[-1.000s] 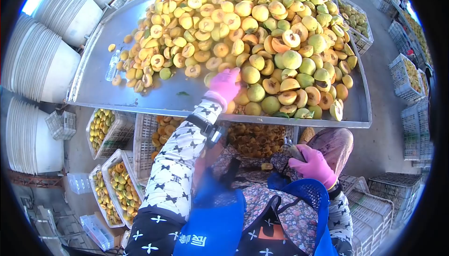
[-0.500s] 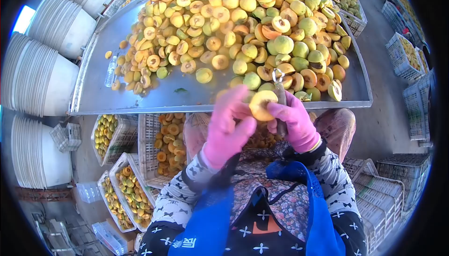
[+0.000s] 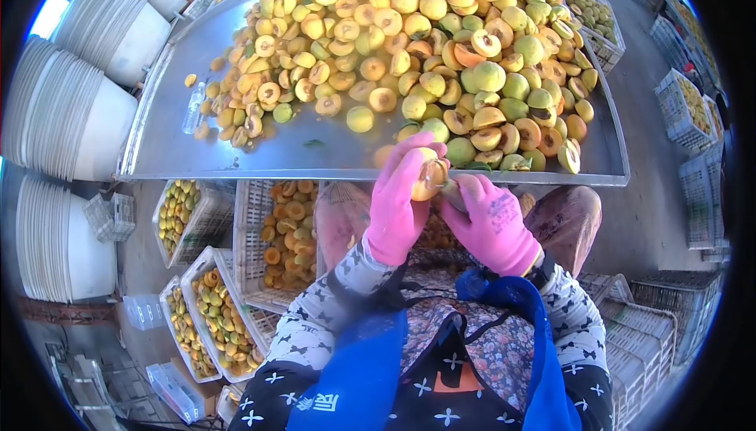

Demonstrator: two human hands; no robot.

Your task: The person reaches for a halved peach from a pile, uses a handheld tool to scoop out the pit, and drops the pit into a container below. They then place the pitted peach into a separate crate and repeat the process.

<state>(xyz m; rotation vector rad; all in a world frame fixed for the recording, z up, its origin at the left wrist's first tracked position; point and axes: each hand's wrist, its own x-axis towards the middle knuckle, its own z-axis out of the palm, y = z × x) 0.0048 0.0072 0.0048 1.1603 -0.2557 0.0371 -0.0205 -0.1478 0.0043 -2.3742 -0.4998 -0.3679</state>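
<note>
My left hand (image 3: 398, 195), in a pink glove, grips a yellow apricot (image 3: 429, 179) just below the front edge of the metal table (image 3: 236, 155). My right hand (image 3: 488, 222), also pink-gloved, presses against the fruit's right side; a small tool sits in it, mostly hidden by the fingers. A big heap of whole and halved apricots (image 3: 441, 45) covers the table above both hands. The held fruit shows a split with a dark pit area.
White crates of halved fruit (image 3: 287, 230) and whole fruit (image 3: 177, 214) stand under the table at left. Stacked white tubs (image 3: 71, 116) line the left side. More crates (image 3: 685, 108) stand at right. A small plastic bottle (image 3: 191, 108) lies on the table's left part.
My left hand left the pile with an apricot and came down to my lap. My right hand rose to meet it, and the tool has gone into the fruit.
</note>
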